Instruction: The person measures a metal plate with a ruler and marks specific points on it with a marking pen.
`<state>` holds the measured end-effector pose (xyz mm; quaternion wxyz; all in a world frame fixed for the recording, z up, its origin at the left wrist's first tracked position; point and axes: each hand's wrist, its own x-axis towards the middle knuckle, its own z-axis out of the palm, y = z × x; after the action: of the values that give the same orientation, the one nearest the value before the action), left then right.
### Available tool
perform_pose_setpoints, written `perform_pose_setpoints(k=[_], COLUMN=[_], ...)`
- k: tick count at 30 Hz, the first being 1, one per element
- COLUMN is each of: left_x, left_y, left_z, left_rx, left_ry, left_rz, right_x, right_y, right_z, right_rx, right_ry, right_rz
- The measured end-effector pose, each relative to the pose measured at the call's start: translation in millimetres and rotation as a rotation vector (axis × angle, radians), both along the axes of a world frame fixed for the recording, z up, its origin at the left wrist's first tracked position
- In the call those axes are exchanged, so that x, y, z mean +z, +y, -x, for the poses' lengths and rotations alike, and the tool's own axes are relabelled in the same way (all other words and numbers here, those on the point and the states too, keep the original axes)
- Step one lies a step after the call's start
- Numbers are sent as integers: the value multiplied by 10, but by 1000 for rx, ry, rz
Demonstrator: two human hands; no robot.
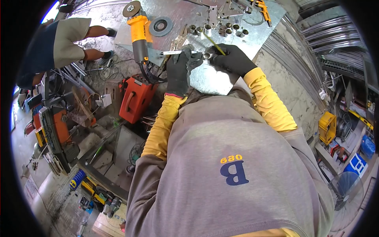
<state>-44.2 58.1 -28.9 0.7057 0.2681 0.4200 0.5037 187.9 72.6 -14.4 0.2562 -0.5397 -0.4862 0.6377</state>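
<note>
My left hand (181,67), in a dark glove, is closed with a white marker (173,52) lying across its fingers. My right hand (233,60), also gloved, has its fingers closed around a thin yellow-green stick (214,44) that slants up to the left. Between the fingertips of both hands is a short metal tube piece (206,56); which hand grips it is hard to tell. Several similar tube pieces (228,31) stand farther back on the sheet-metal tabletop (213,81).
A yellow angle grinder (139,37) and a flap disc (160,26) lie left of my hands. An orange tool (263,14) is at the back right. Below left stands a red machine (136,98). Metal tubes (294,59) are stacked right. Another person (63,43) is at the left.
</note>
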Motion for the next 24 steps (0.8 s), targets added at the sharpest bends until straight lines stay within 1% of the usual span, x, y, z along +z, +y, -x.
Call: perform_pose_setpoints(k=[1, 2, 4, 6, 8, 10, 12, 14, 15, 17, 18, 20, 24], left_x=[-5, -9, 43, 24, -74, -63, -32, 17, 56, 145, 80, -111, -53], left_y=[9, 17, 12, 29, 75, 60, 8, -52, -91, -159, -147, -86, -95], left_z=[-7, -11, -60, -61, 0, 15, 38, 37, 49, 75, 85, 92, 69], left_rx=[14, 29, 26, 21, 2, -20, -42, -65, -63, -117, -118, -131, -118], left_ry=[5, 11, 11, 12, 85, 103, 123, 243, 243, 750, 748, 346, 273], left_rz=[38, 75, 51, 26, 7, -9, -18, -101, -97, -414, -412, -210, -118], right_x=[50, 95, 233, 208, 107, 21, 41, 73, 57, 26, 3, -30, -3], right_y=[6, 12, 31, 43, 48, 43, -57, -98, -110, -133, -132, -110, -93], right_z=[-19, -22, 22, 70, 78, 94, 72, 64, 59, 61, 62, 55, 56], right_rx=[-73, -71, -129, -113, -97, -65, -73, -83, -80, -76, -47, -19, 31], right_ry=[138, 136, 115, 108, 100, 6, 36, 62, 55, 46, 20, -6, -77], right_rz=[176, 170, 249, 220, 193, 85, 89, 95, 66, 41, 14, -14, -12])
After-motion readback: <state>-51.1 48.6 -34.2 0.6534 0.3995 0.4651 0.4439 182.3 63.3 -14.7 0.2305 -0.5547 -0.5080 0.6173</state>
